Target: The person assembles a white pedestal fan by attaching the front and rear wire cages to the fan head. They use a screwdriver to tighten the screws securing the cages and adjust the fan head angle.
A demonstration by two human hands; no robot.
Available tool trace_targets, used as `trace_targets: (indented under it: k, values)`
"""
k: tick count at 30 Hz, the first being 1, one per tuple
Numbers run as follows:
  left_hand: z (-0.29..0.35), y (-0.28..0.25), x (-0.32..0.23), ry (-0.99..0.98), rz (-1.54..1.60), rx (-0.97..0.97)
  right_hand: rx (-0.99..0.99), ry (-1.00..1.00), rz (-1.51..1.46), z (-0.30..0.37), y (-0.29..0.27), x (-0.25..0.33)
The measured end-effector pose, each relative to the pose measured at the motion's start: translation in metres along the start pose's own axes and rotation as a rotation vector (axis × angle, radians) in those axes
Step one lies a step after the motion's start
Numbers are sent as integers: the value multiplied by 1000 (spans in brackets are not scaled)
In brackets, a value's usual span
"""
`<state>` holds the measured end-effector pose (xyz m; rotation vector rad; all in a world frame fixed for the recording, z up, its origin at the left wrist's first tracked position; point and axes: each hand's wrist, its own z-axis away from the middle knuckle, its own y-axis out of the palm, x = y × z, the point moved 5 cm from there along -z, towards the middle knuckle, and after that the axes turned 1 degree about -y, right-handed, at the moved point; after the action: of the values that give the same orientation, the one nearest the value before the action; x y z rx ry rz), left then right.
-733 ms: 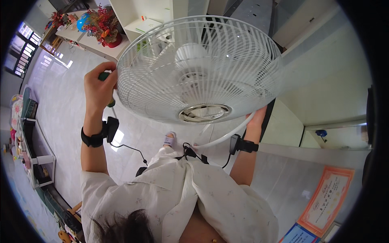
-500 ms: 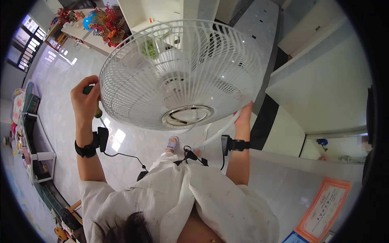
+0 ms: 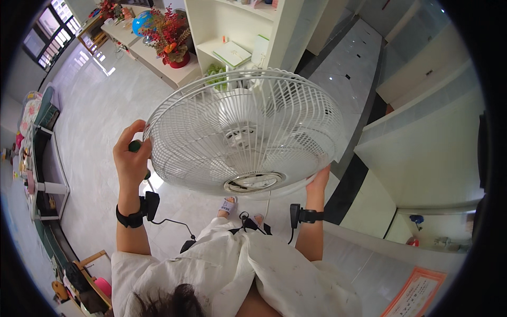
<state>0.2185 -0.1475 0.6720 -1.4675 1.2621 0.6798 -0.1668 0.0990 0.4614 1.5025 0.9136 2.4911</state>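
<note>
A white electric fan (image 3: 254,182) is held up in front of me, its round wire guard tilted and its shiny centre cap facing down toward me. My left hand (image 3: 130,158) is closed at the left rim of the guard. The same hand keeps a tool with a dark green handle (image 3: 135,146), which looks like a screwdriver; a thin shaft shows below the palm. At the lower right rim, my right hand (image 3: 318,185) grips the guard, with its fingers partly hidden behind it. The blades show only faintly through the wires.
Beyond the fan stands a white shelf unit (image 3: 285,37) beside a low cabinet with a red flower pot (image 3: 179,61). White cabinets (image 3: 422,142) line the right. A white-framed rack (image 3: 62,164) is at the far left. An orange-bordered certificate (image 3: 417,296) lies at lower right.
The view has tilted up, showing more of the shelf. In the picture, the fan and both hands sit lower, and the left hand is further right. Both hands keep their hold.
</note>
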Motion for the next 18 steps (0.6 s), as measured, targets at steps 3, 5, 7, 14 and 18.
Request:
trace_targets:
  k: [3, 5, 7, 14, 18]
  values:
    - [-3, 4, -4, -38, -10, -37, -78, -17, 25, 2, -3, 1]
    - [-7, 4, -8, -64, -55, -32, -77, 8, 61, 4, 0, 0]
    - [-13, 4, -9, -108, -134, 10, -107, 42, 107, 4, -2, -2]
    - [-25, 2, -6, 5, -259, 113, -56, 55, 423, -3, -23, 2]
    - [-24, 6, -2, 14, -181, 106, -77, 44, 488, -4, -29, 2]
